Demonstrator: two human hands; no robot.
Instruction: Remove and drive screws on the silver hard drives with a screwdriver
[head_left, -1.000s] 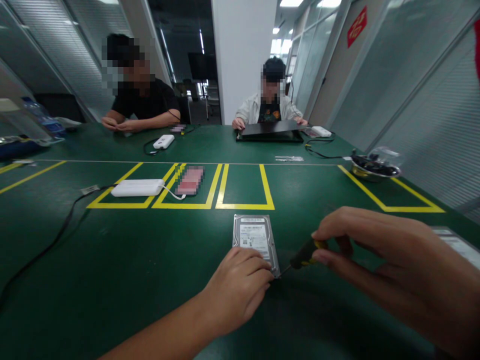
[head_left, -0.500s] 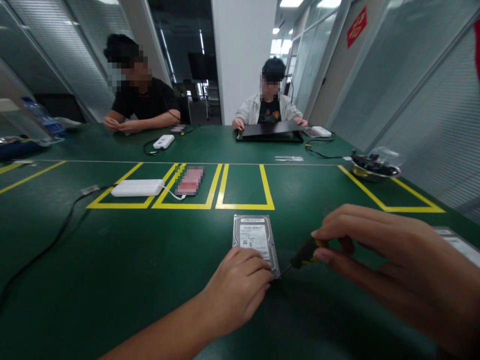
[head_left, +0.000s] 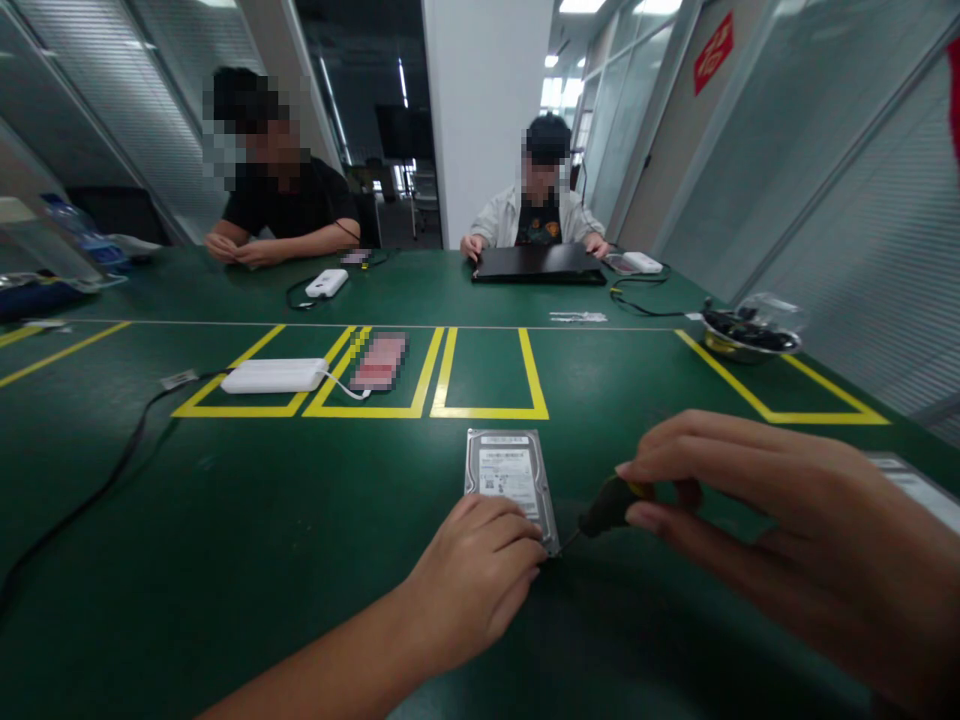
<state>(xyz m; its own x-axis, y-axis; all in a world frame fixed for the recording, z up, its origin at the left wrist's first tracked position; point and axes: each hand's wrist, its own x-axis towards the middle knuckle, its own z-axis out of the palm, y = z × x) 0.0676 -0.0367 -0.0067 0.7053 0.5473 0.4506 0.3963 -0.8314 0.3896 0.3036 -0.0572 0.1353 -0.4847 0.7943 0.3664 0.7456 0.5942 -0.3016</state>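
A silver hard drive [head_left: 510, 465] with a white label lies label-up on the green table. My left hand [head_left: 484, 560] is closed over its near end, with the fingers wrapped across it and hiding part of the label. My right hand [head_left: 735, 500] pinches the dark handle of a screwdriver [head_left: 606, 505] between thumb and fingers. The screwdriver slants down to the left, and its thin shaft reaches the drive's near right corner. Whether the tip sits in a screw is too small to tell. Part of a second drive [head_left: 915, 485] shows behind my right hand.
Yellow tape [head_left: 491, 413] marks rectangles on the table. A white power bank [head_left: 276, 376] is cabled to a blurred phone [head_left: 381, 362]. Back right stands a metal bowl [head_left: 750, 348] of dark items. Across the table, one person holds a black flat panel [head_left: 538, 262]; another sits with hands together.
The screwdriver handle has turned slightly in my right hand, its yellow part showing less. My left hand and the drive stay put. Across the table, the black panel has been lowered flat.
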